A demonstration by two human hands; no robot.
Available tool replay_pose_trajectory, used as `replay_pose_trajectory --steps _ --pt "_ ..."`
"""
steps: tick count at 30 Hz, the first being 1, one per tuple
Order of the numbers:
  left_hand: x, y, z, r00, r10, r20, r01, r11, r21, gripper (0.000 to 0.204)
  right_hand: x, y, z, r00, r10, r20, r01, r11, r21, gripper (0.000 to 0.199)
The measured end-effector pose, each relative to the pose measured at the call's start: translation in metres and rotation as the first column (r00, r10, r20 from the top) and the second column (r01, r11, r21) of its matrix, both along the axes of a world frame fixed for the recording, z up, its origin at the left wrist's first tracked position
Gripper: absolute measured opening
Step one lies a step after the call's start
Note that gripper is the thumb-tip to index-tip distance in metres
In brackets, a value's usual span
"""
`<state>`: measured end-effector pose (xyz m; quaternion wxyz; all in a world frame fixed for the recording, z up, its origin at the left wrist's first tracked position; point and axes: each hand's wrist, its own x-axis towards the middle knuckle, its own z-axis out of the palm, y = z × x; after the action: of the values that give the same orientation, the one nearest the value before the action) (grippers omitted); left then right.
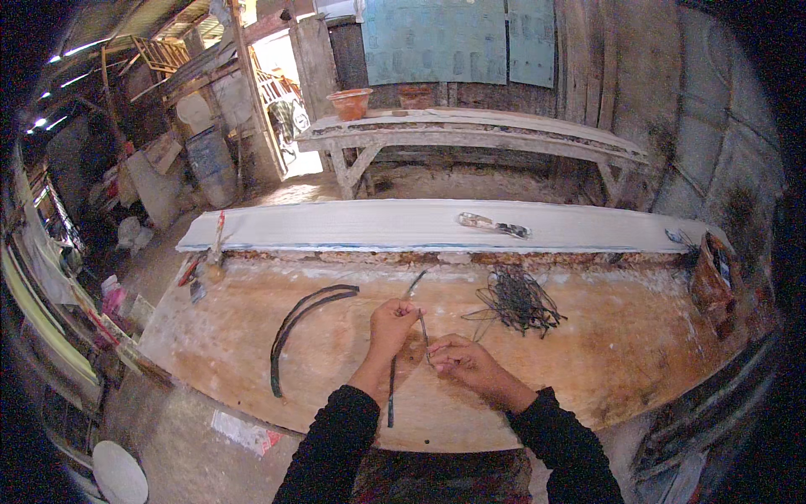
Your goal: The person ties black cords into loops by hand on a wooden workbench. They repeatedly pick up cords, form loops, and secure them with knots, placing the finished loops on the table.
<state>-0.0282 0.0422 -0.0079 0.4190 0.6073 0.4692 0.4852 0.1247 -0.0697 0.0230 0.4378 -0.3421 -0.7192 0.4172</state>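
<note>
Both my hands work close together over the middle of the wooden worktop. My left hand (393,326) is closed in a pinch on a thin dark strip (425,333). Lower down, the fingers of my right hand (466,359) pinch the same strip near its other end. A longer black strip (391,395) extends below my left hand toward the near edge; a dark length also shows beyond that hand. To the left lies a curved bundle of black strips (284,336). A tangled heap of thin black strands (522,301) lies to the right.
A long white panel (353,220) runs along the worktop's (227,336) far side, with a knife-like tool (494,225) on it. Brushes (216,244) stand at the left end, a brown container (714,277) at the right. Behind is a bench (470,130) with an orange bowl (350,104).
</note>
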Motion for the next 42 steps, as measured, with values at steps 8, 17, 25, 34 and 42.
replay_pose_trajectory --steps 8,17,25,34,42 --pt "0.011 -0.019 0.001 0.970 -0.110 -0.215 0.144 0.978 0.153 0.009 -0.002 -0.005 0.003 0.992 -0.025 0.120 0.021 0.999 0.033 0.018" --pt "0.013 -0.022 0.001 0.904 -0.412 -0.114 0.422 0.903 0.083 0.009 0.014 0.011 -0.006 0.808 -0.589 -0.029 0.587 0.808 -0.051 0.004" --pt "0.027 -0.050 0.000 0.627 -0.771 -0.111 0.771 0.635 -0.052 0.014 0.046 0.044 -0.049 0.648 -0.751 -0.132 0.740 0.661 -0.124 0.013" --pt "0.029 -0.043 -0.011 0.575 -0.808 0.126 0.818 0.565 -0.110 0.011 0.042 0.042 -0.045 0.660 -0.744 -0.104 0.743 0.667 -0.054 0.010" --pt "0.016 -0.027 0.008 0.962 -0.234 -0.140 0.229 0.972 -0.055 0.011 0.049 0.042 -0.042 0.582 -0.813 -0.009 0.809 0.578 0.109 0.007"
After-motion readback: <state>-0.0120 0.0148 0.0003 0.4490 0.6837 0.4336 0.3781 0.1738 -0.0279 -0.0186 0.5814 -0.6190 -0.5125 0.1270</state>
